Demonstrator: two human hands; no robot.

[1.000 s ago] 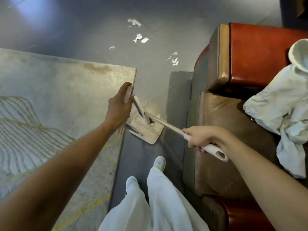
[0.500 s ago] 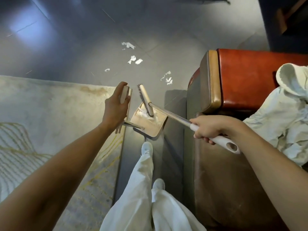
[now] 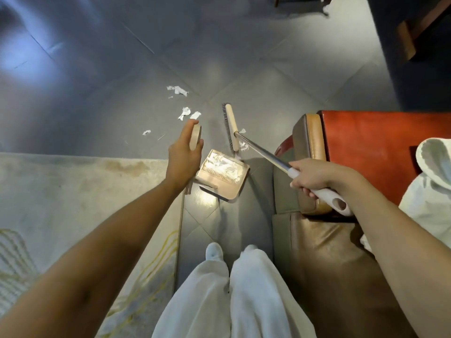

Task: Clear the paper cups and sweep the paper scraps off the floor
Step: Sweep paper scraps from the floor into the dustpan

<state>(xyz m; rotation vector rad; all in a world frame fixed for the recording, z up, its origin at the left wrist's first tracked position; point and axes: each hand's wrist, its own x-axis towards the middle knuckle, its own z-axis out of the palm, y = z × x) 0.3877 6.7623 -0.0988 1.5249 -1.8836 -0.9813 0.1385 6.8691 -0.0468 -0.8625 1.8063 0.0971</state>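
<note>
My left hand (image 3: pixel 184 156) grips the top of the dustpan handle (image 3: pixel 196 137). The beige dustpan (image 3: pixel 223 175) hangs just above the grey floor with white paper scraps inside. My right hand (image 3: pixel 311 176) holds the white grip of the broom (image 3: pixel 262 154). The broom head (image 3: pixel 230 126) is out ahead of the dustpan, beside two small scraps (image 3: pixel 242 145). More white paper scraps (image 3: pixel 189 113) lie on the tiles farther ahead and to the left. No paper cup shows.
A pale rug (image 3: pixel 80 191) with yellow lines covers the floor on the left. A red-brown leather armchair (image 3: pixel 366 152) with white cloth (image 3: pixel 429 191) on it stands close on the right. My legs in white trousers (image 3: pixel 227 296) stand in the narrow gap between them.
I have stepped forward, so the scraps are nearer. The broom head has swung out of the dustpan and forward toward the scraps by the armchair. Both hands keep their holds.
</note>
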